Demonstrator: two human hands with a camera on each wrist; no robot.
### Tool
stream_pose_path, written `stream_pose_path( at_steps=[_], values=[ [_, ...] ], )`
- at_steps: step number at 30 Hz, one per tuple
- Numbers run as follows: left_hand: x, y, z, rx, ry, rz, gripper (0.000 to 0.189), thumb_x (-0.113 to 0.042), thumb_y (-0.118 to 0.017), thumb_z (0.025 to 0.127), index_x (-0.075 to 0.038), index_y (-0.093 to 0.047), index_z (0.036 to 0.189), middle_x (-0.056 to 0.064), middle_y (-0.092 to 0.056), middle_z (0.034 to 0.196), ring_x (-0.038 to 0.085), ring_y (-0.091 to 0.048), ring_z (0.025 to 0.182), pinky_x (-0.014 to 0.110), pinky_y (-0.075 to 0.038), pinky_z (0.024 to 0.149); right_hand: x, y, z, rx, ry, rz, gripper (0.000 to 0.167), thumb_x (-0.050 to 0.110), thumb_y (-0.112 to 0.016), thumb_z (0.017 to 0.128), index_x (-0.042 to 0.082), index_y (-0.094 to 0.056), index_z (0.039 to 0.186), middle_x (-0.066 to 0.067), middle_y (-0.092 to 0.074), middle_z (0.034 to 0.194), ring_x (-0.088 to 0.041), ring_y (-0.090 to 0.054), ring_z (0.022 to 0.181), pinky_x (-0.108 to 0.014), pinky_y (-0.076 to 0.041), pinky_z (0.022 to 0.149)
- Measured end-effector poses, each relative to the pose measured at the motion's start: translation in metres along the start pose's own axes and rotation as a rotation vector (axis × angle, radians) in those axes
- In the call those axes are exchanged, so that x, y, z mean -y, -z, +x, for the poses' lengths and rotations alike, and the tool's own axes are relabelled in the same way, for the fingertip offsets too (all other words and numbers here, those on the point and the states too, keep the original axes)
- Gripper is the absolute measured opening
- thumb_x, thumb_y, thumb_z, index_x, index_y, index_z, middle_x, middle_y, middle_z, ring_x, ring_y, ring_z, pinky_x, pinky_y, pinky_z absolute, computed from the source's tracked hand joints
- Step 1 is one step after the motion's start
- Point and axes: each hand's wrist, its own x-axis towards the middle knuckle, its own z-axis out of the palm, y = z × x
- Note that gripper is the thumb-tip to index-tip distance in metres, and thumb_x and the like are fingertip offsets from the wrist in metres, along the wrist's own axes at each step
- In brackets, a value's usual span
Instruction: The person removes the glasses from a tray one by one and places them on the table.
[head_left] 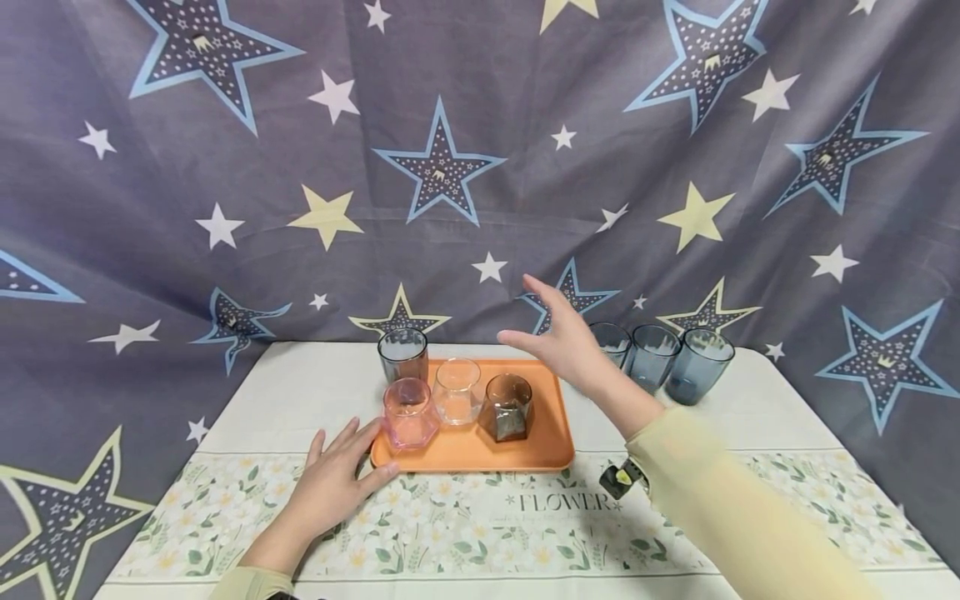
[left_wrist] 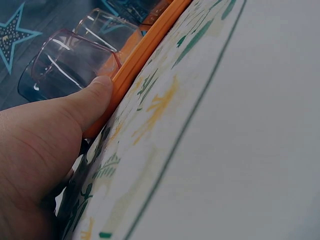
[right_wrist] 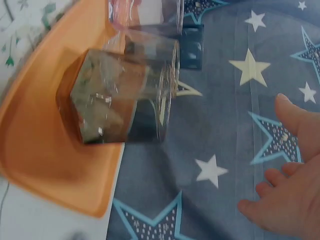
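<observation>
An orange tray (head_left: 551, 417) bears a pink glass (head_left: 411, 425) at front left, a clear glass (head_left: 459, 400) in the middle and a brown glass (head_left: 512, 412) at right. A grey-blue glass (head_left: 402, 354) stands behind the pink one, its base hidden. My left hand (head_left: 333, 479) rests at the tray's front left corner, fingers spread beside the pink glass, thumb against the tray's rim (left_wrist: 127, 67). Raised over the tray's right back side, my right hand (head_left: 566, 343) holds nothing, thumb and fingers apart. In the right wrist view it is away from the brown glass (right_wrist: 120, 100).
Three blue glasses stand in a row to the right of the tray, the nearest one (head_left: 699, 371) farthest right. A floral cloth (head_left: 465, 533) covers the table. Behind the table hangs a grey star-patterned curtain (head_left: 465, 242).
</observation>
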Motion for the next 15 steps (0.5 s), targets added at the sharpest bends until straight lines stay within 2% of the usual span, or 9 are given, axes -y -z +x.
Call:
stream_pose_path(
  at_steps=[5,9,15],
  values=[
    [0.001,0.0,0.0,0.0,0.0,0.001,0.085,-0.057,-0.072,0.105,-0.001,-0.049,0.165,0.024,-0.053,0.163,0.05,-0.034,0.16,0.077,0.0,0.127,0.006,-0.018,0.004,0.009,0.028,0.003,0.098,0.037,-0.091,0.096,0.016,-0.035,0.175,-0.01,-0.042,0.174,-0.031,-0.036,0.162,-0.055,-0.031,0.131],
    [0.001,0.0,-0.001,0.002,0.006,0.0,0.085,-0.058,-0.072,0.105,-0.001,-0.049,0.165,0.024,-0.053,0.163,0.05,-0.034,0.16,0.077,-0.001,0.127,0.012,-0.032,0.007,0.021,0.044,0.001,0.098,0.036,-0.091,0.096,0.014,-0.037,0.174,-0.011,-0.042,0.173,-0.031,-0.036,0.161,-0.053,-0.031,0.131],
    [0.001,-0.001,0.0,0.006,0.014,0.0,0.087,-0.06,-0.071,0.104,-0.003,-0.049,0.166,0.023,-0.052,0.164,0.049,-0.033,0.161,0.077,0.0,0.127,0.018,-0.048,0.01,0.053,0.026,0.018,0.098,0.038,-0.091,0.096,0.02,-0.036,0.175,-0.008,-0.041,0.175,-0.03,-0.037,0.161,-0.056,-0.033,0.13]
  ],
)
